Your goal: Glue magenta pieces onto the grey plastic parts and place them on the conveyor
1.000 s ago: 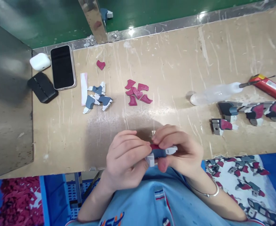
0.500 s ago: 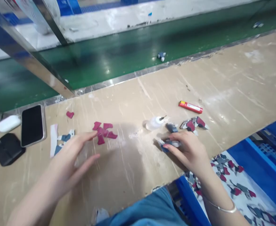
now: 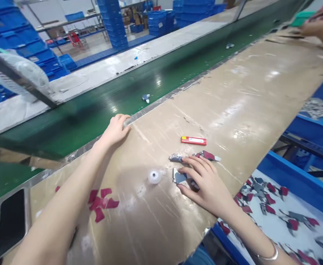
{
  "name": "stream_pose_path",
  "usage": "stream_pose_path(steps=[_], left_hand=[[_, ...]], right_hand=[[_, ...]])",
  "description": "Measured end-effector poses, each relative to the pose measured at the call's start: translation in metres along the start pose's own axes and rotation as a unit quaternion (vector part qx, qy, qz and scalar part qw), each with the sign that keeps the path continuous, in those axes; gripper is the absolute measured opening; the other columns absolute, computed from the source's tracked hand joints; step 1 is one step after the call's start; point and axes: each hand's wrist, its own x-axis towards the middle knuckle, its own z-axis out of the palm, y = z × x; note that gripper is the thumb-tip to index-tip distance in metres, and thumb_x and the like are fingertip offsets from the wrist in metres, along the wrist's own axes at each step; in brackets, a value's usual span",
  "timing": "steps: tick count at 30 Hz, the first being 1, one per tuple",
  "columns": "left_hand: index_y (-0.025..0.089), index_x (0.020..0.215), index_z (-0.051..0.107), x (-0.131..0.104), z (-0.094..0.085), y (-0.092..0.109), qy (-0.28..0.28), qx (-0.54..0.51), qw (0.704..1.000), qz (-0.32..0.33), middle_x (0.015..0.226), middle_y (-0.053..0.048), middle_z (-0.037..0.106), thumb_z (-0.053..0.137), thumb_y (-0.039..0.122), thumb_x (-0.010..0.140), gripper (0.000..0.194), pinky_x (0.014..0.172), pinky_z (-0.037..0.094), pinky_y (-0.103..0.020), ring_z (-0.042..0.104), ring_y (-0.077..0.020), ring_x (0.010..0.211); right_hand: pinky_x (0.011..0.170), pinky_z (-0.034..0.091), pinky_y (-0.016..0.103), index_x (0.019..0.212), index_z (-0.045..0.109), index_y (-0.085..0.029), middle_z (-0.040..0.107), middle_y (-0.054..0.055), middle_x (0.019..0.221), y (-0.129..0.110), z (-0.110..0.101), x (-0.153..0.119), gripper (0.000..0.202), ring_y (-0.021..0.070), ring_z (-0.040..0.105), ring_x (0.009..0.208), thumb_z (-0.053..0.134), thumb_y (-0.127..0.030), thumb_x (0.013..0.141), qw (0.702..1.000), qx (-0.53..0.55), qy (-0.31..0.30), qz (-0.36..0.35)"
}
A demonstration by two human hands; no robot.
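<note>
Now, left hand [image 3: 116,129] gripping bench edge [image 3: 139,117], right hand [image 3: 202,180] flat on grey part [image 3: 180,178], five crimson pieces [image 3: 102,201].

Factory assembly line. Evidence: long worn workbench [image 3: 249,92] alongside green conveyor belt [image 3: 100,103]; stacked blue crates [image 3: 114,22] behind; blue bin [image 3: 296,184] of moulded parts; co-worker's hand [image 3: 318,27] further down line.

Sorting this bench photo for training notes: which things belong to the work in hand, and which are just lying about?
In hand:
right hand on the blue-grey part
assembled parts beside it
red pieces
left hand at the belt's metal edge

Lying about:
phone
red lighter
white bottle
</note>
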Motion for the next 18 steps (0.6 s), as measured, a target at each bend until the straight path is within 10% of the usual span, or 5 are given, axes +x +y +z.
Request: stream_pose_path(steps=[5,9,18], left_hand=[[0.019,0.154,0.057,0.095,0.025,0.021,0.002,0.0,1.0,0.011,0.179,-0.02,0.028,0.058,0.041,0.096,0.062,0.128,0.013,-0.078,0.018,-0.0532,0.165],[0.019,0.139,0.068,0.139,0.043,0.022,-0.004,-0.024,1.0,-0.01,0.173,-0.021,0.038,0.062,0.05,0.094,0.055,0.125,0.018,-0.082,0.025,-0.0572,0.162],[0.012,0.106,0.071,0.118,0.019,0.011,0.12,-0.087,0.984,-0.1,0.118,-0.006,0.073,0.061,0.039,0.092,0.032,0.119,0.049,-0.052,0.07,-0.0259,0.119]], right_hand=[[0.117,0.043,0.077,0.139,0.068,-0.029,0.063,0.016,0.154,-0.008,0.0,0.011,0.05,0.0467,0.05,0.149,0.075,-0.046,0.092,0.998,-0.032,-0.051,0.026],[0.118,0.045,0.072,0.124,0.073,-0.024,0.072,0.016,0.14,-0.004,-0.002,0.013,0.037,0.0404,0.063,0.135,0.074,-0.047,0.095,0.996,-0.024,-0.079,0.039],[0.093,0.051,0.053,0.126,0.071,-0.028,0.074,0.011,0.11,0.034,-0.037,-0.047,0.034,0.031,0.069,0.098,0.07,-0.048,0.099,0.986,-0.078,0.047,0.136]])
